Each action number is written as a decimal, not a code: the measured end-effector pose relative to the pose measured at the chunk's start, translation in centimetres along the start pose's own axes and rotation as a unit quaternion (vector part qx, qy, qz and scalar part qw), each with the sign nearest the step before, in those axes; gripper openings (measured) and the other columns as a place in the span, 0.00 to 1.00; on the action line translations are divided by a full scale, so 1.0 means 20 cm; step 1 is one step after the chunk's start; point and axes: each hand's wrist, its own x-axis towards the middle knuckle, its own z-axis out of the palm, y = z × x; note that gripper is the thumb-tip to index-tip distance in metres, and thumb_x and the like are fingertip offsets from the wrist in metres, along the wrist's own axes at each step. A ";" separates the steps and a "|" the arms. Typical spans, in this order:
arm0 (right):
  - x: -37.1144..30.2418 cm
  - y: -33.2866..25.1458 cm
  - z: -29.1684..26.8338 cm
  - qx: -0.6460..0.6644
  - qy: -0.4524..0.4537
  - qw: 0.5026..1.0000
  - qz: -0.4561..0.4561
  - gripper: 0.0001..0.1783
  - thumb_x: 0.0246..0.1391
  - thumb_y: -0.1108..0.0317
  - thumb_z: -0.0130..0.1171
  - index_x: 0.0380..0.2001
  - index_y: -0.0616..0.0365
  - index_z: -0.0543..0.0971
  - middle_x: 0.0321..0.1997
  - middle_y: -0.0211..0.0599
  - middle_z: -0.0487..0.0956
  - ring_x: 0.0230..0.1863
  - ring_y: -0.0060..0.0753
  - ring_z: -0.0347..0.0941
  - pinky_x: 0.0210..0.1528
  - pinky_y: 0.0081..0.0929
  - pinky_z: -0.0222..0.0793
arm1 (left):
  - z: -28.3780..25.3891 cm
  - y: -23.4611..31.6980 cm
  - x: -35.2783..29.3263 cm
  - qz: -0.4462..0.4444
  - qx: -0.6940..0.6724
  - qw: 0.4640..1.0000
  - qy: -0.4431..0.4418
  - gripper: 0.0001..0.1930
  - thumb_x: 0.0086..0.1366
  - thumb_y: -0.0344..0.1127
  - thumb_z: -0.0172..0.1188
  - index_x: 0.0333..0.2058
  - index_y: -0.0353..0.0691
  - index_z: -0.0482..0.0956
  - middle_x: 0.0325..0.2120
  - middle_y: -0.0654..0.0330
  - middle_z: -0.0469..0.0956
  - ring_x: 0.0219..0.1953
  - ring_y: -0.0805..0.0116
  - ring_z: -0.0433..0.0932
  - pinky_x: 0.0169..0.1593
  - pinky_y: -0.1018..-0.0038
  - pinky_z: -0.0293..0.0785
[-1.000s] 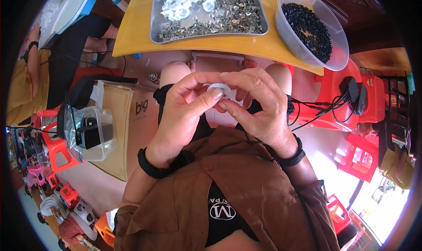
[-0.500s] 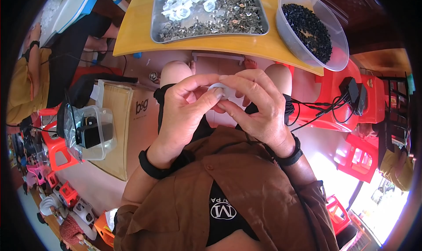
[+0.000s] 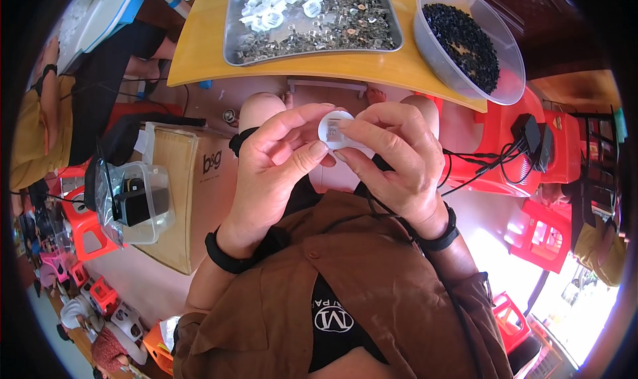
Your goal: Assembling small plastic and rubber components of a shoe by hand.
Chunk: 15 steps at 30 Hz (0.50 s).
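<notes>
A small round white plastic part (image 3: 323, 129) with a greyish metal piece on its face is held up in front of my lap. My left hand (image 3: 274, 170) pinches its left side, with the thumb at the lower edge. At its right side, my right hand (image 3: 402, 156) has thumb and index finger closed on the part, the index fingertip on its face near the metal piece. Beyond my hands, a steel tray (image 3: 312, 55) on the yellow table carries similar white plastic parts (image 3: 272, 7) and many small metal pieces (image 3: 362, 30).
A clear plastic bowl of small black pieces (image 3: 465, 47) stands at the table's right end (image 3: 425, 80). Red stools (image 3: 498, 153) with black cables are at my right. A cardboard box (image 3: 179, 199) and a clear tub (image 3: 159, 206) are at my left. Another person (image 3: 40, 133) sits far left.
The white part has turned so its round face with the metal piece shows. My right index finger has shifted onto that face. Both hands stay together in nearly the same place.
</notes>
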 end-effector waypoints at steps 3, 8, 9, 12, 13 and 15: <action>0.03 -0.04 -0.03 -0.029 0.002 0.999 -0.021 0.22 0.31 0.70 0.71 0.37 0.48 0.81 0.35 0.28 0.74 0.28 0.28 0.72 0.26 0.24 0.70 | 0.00 -0.01 0.00 0.017 -0.016 1.000 -0.018 0.20 0.64 0.23 0.55 0.55 0.31 0.67 0.49 0.53 0.74 0.48 0.68 0.75 0.50 0.71 0.74; 0.03 -0.02 -0.03 -0.041 0.015 0.998 -0.044 0.22 0.31 0.72 0.71 0.37 0.49 0.80 0.33 0.29 0.74 0.28 0.30 0.72 0.26 0.25 0.70 | 0.00 -0.01 0.00 0.023 -0.049 0.998 -0.040 0.21 0.62 0.22 0.56 0.54 0.30 0.67 0.48 0.52 0.74 0.48 0.67 0.75 0.53 0.70 0.72; 0.03 -0.02 -0.03 -0.037 0.023 0.998 -0.053 0.22 0.31 0.73 0.70 0.37 0.50 0.80 0.33 0.29 0.74 0.28 0.31 0.72 0.26 0.25 0.70 | 0.00 -0.01 0.00 0.028 -0.053 0.997 -0.043 0.21 0.62 0.21 0.56 0.54 0.30 0.68 0.48 0.52 0.74 0.49 0.67 0.75 0.54 0.70 0.72; 0.03 -0.04 -0.03 -0.031 0.012 0.998 -0.054 0.23 0.31 0.74 0.69 0.37 0.54 0.80 0.32 0.30 0.74 0.28 0.32 0.72 0.26 0.25 0.71 | 0.00 -0.02 0.00 0.049 -0.032 0.998 -0.036 0.20 0.62 0.21 0.56 0.53 0.29 0.69 0.48 0.50 0.74 0.49 0.66 0.75 0.54 0.70 0.72; 0.03 -0.04 -0.02 -0.031 0.012 0.998 -0.053 0.23 0.31 0.74 0.69 0.37 0.54 0.80 0.32 0.30 0.74 0.28 0.32 0.72 0.26 0.25 0.71 | -0.01 -0.03 0.01 0.064 -0.010 0.997 -0.030 0.19 0.62 0.21 0.56 0.53 0.29 0.69 0.48 0.50 0.74 0.49 0.66 0.75 0.55 0.70 0.72; 0.02 -0.03 0.00 -0.004 0.017 0.999 -0.051 0.22 0.31 0.76 0.68 0.37 0.57 0.79 0.31 0.31 0.74 0.27 0.31 0.72 0.25 0.24 0.70 | 0.00 -0.03 0.01 0.066 -0.007 0.997 -0.025 0.19 0.62 0.21 0.56 0.52 0.29 0.70 0.48 0.50 0.74 0.48 0.66 0.75 0.54 0.71 0.72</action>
